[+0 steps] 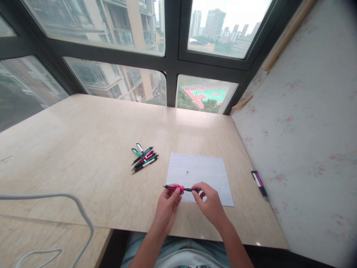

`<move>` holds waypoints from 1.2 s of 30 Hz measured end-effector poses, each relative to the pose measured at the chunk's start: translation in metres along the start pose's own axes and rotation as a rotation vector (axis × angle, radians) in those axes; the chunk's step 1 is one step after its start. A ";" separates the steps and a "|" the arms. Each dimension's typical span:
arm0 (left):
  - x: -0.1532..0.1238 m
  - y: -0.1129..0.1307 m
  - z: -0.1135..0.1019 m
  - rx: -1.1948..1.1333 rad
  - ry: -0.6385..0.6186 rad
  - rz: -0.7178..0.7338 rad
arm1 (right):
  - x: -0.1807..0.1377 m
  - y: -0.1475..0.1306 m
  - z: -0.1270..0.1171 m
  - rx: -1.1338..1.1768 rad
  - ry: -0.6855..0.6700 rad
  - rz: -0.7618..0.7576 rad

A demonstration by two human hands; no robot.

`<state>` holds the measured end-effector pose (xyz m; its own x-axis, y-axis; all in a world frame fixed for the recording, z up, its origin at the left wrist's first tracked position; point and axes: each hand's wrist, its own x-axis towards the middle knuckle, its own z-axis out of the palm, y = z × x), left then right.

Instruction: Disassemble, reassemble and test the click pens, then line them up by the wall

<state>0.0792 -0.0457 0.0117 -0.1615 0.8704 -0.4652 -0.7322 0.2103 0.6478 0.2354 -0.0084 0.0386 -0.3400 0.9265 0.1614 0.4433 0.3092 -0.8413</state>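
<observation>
L hand (169,207) is gripping the pink pen (175,187) by its barrel; R hand (208,201) is pinching its black end. Pen is crossing above the paper's (199,165) L edge, nr the surface's (83,149) front edge. Small dark bit (187,172) is resting on the paper. Pen pile (144,160) is lying L of it; two pens (260,185) are lying along the surface's R edge.
</observation>
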 end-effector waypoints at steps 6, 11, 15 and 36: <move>0.001 0.003 0.000 -0.030 0.012 -0.010 | 0.005 0.001 0.007 0.047 -0.027 0.013; 0.002 0.007 -0.002 -0.046 0.072 -0.015 | 0.028 0.024 0.010 -0.069 0.094 0.079; 0.001 0.006 0.000 -0.046 0.078 -0.019 | 0.054 0.036 0.022 -0.331 0.100 0.023; 0.007 0.001 0.005 -0.074 0.100 0.015 | -0.008 0.028 0.009 0.388 0.154 0.309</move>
<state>0.0809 -0.0374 0.0118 -0.2346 0.8238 -0.5160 -0.7753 0.1616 0.6106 0.2434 -0.0089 0.0091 -0.1029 0.9919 -0.0749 0.1538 -0.0585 -0.9864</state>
